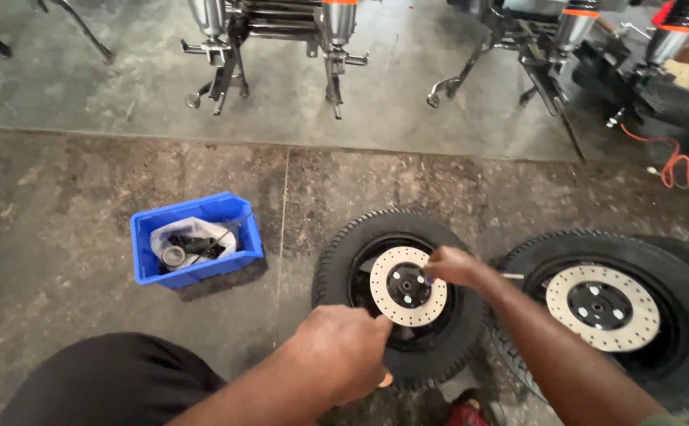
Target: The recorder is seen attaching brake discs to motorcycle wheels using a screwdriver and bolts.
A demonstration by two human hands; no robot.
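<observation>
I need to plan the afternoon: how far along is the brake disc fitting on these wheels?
The wheel on the right already carries its pale drilled disc. On the middle wheel the disc sits in place, and both hands are at it: the right hand at its upper edge, the left hand at its lower edge. A blue bin of parts stands nearby. Whether every bolt is in cannot be told.
</observation>
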